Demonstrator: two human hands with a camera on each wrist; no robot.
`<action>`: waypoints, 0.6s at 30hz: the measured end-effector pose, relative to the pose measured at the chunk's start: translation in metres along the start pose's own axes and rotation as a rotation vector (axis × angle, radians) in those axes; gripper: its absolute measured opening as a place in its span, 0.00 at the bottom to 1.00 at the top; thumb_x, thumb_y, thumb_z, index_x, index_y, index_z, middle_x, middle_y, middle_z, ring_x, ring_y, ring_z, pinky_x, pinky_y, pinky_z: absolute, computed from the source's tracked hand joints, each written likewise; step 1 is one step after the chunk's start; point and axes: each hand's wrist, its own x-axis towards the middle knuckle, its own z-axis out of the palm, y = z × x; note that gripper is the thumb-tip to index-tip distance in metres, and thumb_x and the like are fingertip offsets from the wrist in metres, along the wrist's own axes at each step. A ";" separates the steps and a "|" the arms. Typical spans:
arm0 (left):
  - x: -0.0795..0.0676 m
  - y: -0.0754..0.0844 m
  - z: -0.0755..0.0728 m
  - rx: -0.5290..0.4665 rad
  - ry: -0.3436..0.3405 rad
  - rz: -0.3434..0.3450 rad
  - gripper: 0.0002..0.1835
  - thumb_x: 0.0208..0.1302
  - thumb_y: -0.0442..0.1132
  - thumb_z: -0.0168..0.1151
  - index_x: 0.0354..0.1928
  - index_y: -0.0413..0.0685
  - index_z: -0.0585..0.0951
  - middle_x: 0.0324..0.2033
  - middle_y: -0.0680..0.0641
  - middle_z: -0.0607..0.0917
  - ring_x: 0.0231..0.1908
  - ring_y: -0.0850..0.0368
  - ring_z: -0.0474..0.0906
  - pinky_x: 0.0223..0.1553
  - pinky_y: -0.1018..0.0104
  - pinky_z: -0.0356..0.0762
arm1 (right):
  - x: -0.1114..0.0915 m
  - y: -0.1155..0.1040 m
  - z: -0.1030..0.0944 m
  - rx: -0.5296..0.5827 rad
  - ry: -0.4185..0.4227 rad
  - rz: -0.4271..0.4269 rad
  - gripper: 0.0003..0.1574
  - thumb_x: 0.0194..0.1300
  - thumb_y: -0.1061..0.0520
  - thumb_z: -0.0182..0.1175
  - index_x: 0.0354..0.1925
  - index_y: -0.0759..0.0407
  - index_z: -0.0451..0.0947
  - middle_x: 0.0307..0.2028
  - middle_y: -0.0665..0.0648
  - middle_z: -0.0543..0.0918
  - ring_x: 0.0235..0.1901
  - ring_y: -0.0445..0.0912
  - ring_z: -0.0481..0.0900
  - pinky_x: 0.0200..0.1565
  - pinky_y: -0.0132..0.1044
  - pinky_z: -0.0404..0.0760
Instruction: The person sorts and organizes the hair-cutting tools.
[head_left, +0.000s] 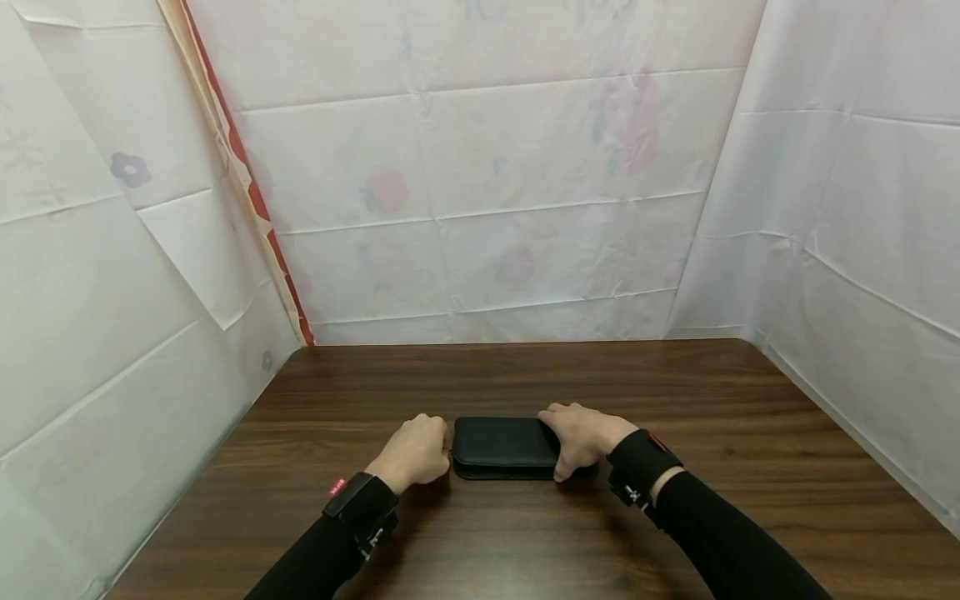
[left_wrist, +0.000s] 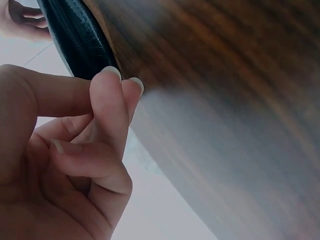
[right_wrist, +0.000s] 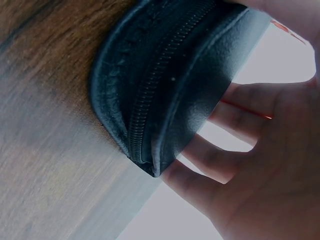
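A black zip-up wallet [head_left: 506, 442] lies flat on the wooden table, its long side across my view. My right hand [head_left: 583, 435] grips its right end, fingers over the top and thumb at the near edge. In the right wrist view the closed zip [right_wrist: 147, 95] runs along the wallet's side, with several fingers touching the smooth cover. At the left end, my left hand [head_left: 417, 450] pinches thumb and forefinger together where the zip ends. What they pinch looks like the zipper pull, mostly hidden by the fingertips [left_wrist: 107, 82]. The other fingers are curled in.
The brown wood-grain table [head_left: 495, 542] stretches around the wallet on all sides. White printed sheeting [head_left: 480, 208] hangs behind the table and along both sides. A red-and-cream edge strip [head_left: 258, 200] runs down the back left corner. Black bands [head_left: 362, 508] circle both wrists.
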 end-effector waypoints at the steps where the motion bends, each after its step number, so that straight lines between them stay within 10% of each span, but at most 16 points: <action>1: 0.000 0.000 0.000 0.000 0.000 -0.001 0.26 0.52 0.20 0.54 0.14 0.56 0.56 0.13 0.58 0.49 0.16 0.62 0.45 0.21 0.66 0.46 | 0.000 0.000 0.000 0.000 0.000 0.000 0.58 0.52 0.50 0.81 0.75 0.60 0.63 0.70 0.59 0.68 0.69 0.61 0.66 0.60 0.55 0.75; 18: 0.004 -0.001 -0.001 0.045 0.013 -0.054 0.23 0.54 0.23 0.59 0.15 0.54 0.60 0.15 0.55 0.55 0.16 0.61 0.53 0.21 0.66 0.54 | 0.001 0.002 0.000 -0.001 -0.003 -0.013 0.59 0.51 0.50 0.81 0.74 0.61 0.63 0.69 0.60 0.69 0.68 0.61 0.67 0.61 0.55 0.74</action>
